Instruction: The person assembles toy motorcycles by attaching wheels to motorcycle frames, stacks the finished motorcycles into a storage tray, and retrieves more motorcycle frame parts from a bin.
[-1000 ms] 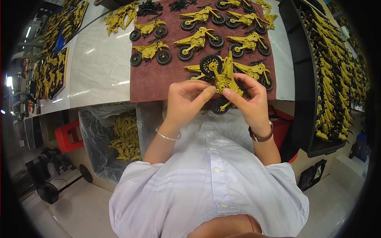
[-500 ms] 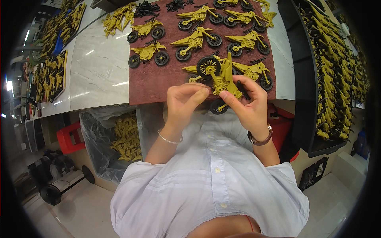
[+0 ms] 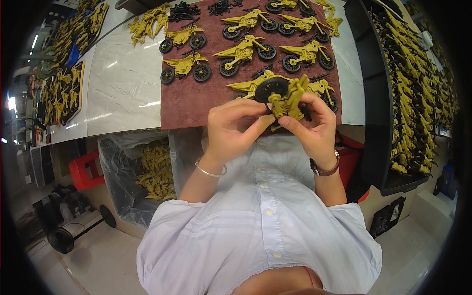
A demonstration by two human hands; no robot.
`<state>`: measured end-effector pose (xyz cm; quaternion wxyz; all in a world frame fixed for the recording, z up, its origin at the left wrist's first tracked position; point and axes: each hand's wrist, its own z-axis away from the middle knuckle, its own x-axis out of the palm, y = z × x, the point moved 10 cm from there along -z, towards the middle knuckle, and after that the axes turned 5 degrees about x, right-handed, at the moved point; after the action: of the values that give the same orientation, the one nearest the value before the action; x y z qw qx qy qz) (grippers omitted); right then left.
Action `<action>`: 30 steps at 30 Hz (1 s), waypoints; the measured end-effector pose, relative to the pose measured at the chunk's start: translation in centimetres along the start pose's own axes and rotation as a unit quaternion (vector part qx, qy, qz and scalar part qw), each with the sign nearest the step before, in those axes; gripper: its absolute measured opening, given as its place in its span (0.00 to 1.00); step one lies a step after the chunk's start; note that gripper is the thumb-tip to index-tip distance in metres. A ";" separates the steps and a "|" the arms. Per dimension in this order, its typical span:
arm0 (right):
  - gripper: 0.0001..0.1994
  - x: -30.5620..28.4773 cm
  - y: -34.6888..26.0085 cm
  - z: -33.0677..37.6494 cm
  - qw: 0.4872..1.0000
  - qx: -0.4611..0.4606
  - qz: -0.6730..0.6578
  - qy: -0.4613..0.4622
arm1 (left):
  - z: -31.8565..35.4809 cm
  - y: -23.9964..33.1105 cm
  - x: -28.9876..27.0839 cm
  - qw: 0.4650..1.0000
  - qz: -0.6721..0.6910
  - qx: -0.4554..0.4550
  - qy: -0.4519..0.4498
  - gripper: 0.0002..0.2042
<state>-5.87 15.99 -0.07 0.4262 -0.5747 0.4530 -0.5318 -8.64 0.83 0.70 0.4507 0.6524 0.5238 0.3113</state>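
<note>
Both hands hold one yellow toy motorcycle [image 3: 287,101] with a black wheel at its upper left, just above the near edge of a dark red mat [image 3: 196,101]. My left hand [image 3: 233,130] grips its lower left side with thumb and fingers. My right hand [image 3: 314,128] pinches it from the right. Another finished yellow motorcycle [image 3: 322,88] lies on the mat right behind the held one, partly hidden.
Several assembled yellow motorcycles [image 3: 241,51] stand in rows on the mat. Loose yellow frames [image 3: 147,19] and black parts [image 3: 184,10] lie at the back. A clear bag of yellow parts [image 3: 155,169] hangs under the white table [image 3: 123,88]. Black racks of yellow parts [image 3: 418,93] stand at right.
The held motorcycle has been turned in my fingers, and both hands have shifted slightly on it. The wheel now sits at its upper left.
</note>
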 end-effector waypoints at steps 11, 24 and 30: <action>0.15 -0.4 -0.5 0.2 0.998 -0.015 0.043 -0.039 | -0.3 3.2 0.8 0.990 -0.088 0.108 -0.028 0.09; 0.11 -0.2 0.3 0.0 0.999 0.008 0.030 -0.044 | -1.2 1.9 0.8 0.999 0.015 0.013 -0.050 0.19; 0.11 1.5 -2.2 0.1 0.969 -0.113 0.206 -0.082 | -2.0 3.9 1.9 0.994 0.018 0.081 -0.072 0.19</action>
<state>-5.55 14.98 2.40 0.4941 -0.5556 0.5822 -0.3289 -8.32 3.00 4.91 0.4276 0.7167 0.5014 0.2281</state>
